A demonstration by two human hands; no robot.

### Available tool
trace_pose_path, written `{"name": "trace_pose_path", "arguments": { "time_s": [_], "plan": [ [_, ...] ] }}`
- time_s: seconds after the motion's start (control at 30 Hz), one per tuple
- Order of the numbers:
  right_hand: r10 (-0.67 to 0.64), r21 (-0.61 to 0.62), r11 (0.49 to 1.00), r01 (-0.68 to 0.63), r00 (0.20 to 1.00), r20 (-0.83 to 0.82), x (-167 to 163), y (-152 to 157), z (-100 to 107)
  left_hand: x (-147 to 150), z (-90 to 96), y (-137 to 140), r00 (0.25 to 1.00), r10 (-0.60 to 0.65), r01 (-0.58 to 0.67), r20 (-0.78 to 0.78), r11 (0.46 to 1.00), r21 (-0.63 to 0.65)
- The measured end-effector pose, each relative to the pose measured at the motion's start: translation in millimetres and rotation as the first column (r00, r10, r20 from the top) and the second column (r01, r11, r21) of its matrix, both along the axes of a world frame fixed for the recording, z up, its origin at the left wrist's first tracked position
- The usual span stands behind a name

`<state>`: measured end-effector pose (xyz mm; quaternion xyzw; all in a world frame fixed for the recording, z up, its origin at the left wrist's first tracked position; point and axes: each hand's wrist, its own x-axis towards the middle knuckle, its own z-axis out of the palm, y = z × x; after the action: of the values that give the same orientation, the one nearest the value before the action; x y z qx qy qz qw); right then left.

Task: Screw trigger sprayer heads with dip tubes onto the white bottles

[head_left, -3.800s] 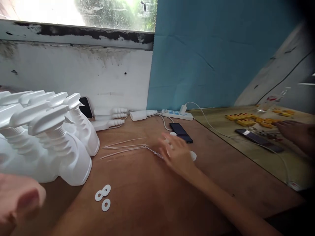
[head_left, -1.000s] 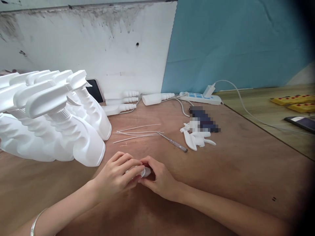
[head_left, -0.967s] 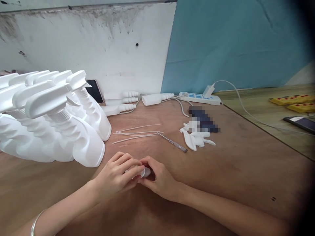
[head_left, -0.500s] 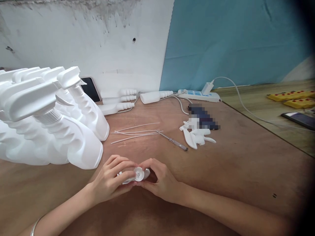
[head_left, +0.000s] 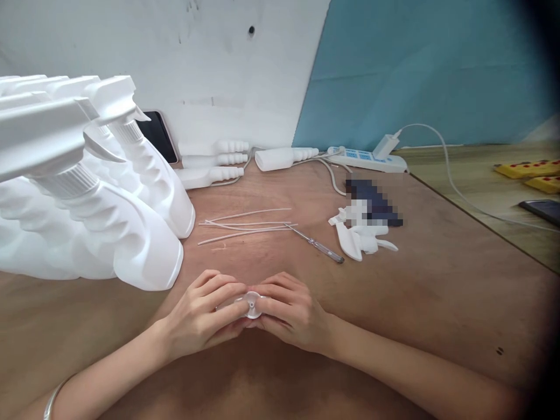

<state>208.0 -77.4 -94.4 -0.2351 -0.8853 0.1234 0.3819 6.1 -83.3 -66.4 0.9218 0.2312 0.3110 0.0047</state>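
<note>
Our right hand (head_left: 292, 306) curls further in than a moment ago; it and our left hand (head_left: 205, 306) hold a white sprayer head (head_left: 252, 296) over the counter (head_left: 394, 326), its round cup (head_left: 252, 314) facing us, a small tube (head_left: 251, 304) at the centre.

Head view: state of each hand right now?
Left hand: closed, holding a white plastic part.
Right hand: closed, holding that same part from the other side.

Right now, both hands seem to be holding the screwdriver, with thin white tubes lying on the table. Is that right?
Not quite: the left hand and right hand hold a white plastic part; the screwdriver lies on the table, as the head view shows. The thin white tubes do lie there.
</note>
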Motion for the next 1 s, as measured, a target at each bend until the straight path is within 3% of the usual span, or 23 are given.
{"name": "trace_pose_path", "arguments": {
  "time_s": [0.33, 0.43, 0.53, 0.63, 0.8, 1.0],
  "plan": [
    [0.059, 0.029, 0.998, -0.060, 0.998, 0.033, 1, 5, 1, 0, -2.8, 1, 1.000, -0.008, 0.008, -0.019, 0.999, 0.037],
    [0.076, 0.003, 0.997, -0.076, 0.997, 0.013, 0, 5, -1, 1, -1.7, -1, 0.999, 0.024, -0.024, -0.022, 1.000, -0.017],
    [0.049, -0.028, 0.998, -0.052, 0.995, -0.086, -2, 4, -5, 3, -1.0, -4, 0.997, 0.076, -0.076, -0.003, 0.994, -0.079],
    [0.001, -0.014, 1.000, -0.003, 0.986, -0.164, -3, 4, -9, 5, -0.7, -6, 0.993, 0.115, -0.116, -0.023, 0.993, -0.033],
    [-0.023, 0.020, 0.999, 0.026, 0.991, -0.133, -3, 4, -10, 6, 0.2, -8, 0.985, 0.150, -0.150, -0.082, 0.989, 0.016],
    [-0.011, 0.024, 1.000, 0.015, 0.992, -0.127, -3, 4, -7, 9, 0.3, -10, 0.990, 0.128, -0.132, -0.054, 0.988, -0.074]
  ]
}}
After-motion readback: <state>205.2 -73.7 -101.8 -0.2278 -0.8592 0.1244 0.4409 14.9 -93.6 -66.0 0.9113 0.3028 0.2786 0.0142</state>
